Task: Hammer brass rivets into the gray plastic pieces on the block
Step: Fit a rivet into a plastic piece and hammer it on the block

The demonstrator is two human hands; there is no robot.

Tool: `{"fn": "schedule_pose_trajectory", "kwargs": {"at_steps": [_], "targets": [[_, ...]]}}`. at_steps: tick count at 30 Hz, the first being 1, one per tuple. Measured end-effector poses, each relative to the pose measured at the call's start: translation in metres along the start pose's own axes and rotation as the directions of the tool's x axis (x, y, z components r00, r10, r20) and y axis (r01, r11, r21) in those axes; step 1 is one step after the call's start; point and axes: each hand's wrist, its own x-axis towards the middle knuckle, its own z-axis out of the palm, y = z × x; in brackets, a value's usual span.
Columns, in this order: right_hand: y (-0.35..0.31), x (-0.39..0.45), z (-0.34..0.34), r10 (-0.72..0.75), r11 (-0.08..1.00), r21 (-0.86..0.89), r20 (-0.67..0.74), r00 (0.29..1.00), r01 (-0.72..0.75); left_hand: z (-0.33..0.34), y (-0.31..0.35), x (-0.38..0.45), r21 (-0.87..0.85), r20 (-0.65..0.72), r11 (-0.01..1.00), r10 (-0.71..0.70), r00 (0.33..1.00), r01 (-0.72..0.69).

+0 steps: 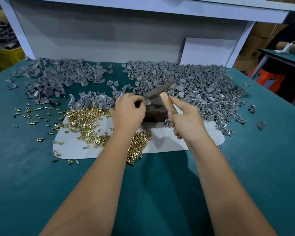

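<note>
A dark metal block [156, 113] stands at the back of a white mat [169, 142]. My left hand [129, 110] sits at the block's left edge, fingertips pinching a small gray plastic piece [148, 102] on top of it. My right hand [186, 120] grips the wooden handle of a hammer [162, 91], index finger stretched along the handle. The hammer's metal head is low over the block, its left end close to the pinched piece. Brass rivets [85, 120] lie heaped on the mat to the left and under my left forearm.
Two big heaps of gray plastic pieces lie on the green table [24, 167], one at back left [58, 77] and one at back right [203, 87]. Loose rivets are scattered at far left. A white panel closes the back. A person sits at another table at far right.
</note>
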Motion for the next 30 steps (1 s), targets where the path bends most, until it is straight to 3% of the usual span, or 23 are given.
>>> {"fn": "schedule_pose_trajectory", "kwargs": {"at_steps": [15, 30], "targets": [[0.013, 0.005, 0.001, 0.177, 0.957, 0.222, 0.06, 0.982, -0.186, -0.002, 0.002, 0.001, -0.035, 0.011, 0.999, 0.0, 1.0, 0.0], [0.01, 0.001, 0.003, 0.165, 0.95, 0.248, 0.116, 0.979, -0.19, -0.007, 0.003, 0.004, -0.053, 0.062, 0.998, -0.02, 0.998, 0.023]]}}
